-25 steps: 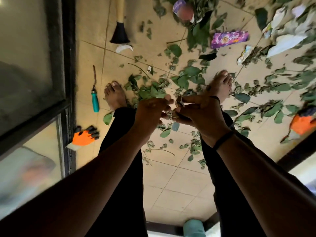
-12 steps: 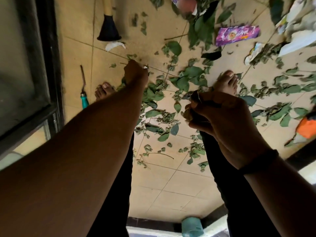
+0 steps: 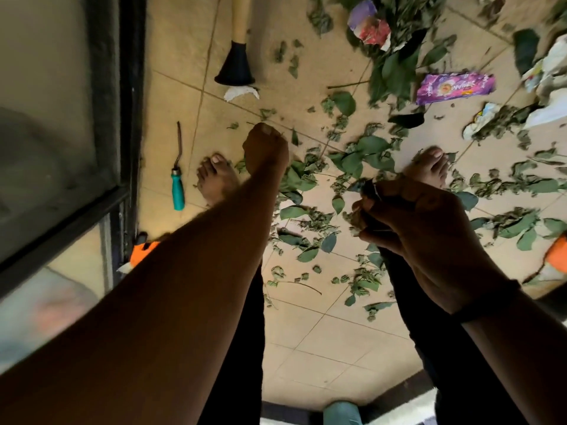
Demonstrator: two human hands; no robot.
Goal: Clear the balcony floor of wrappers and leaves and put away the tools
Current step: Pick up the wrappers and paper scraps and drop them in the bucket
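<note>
Two wrappers (image 3: pixel 454 88) lie ahead; right hand (image 3: pixel 429 228) fingers grip leaves (image 3: pixel 357 214), left hand (image 3: pixel 265 148) unclear.

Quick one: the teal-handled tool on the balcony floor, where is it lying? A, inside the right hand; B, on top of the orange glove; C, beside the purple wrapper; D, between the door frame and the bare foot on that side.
D: the teal-handled tool lies on bare tile between the dark door frame and the bare foot, far from the purple wrapper.

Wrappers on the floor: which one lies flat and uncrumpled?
The purple wrapper, a flat rectangle at upper right; the purple-and-red wrapper above it is torn and crumpled.
</note>
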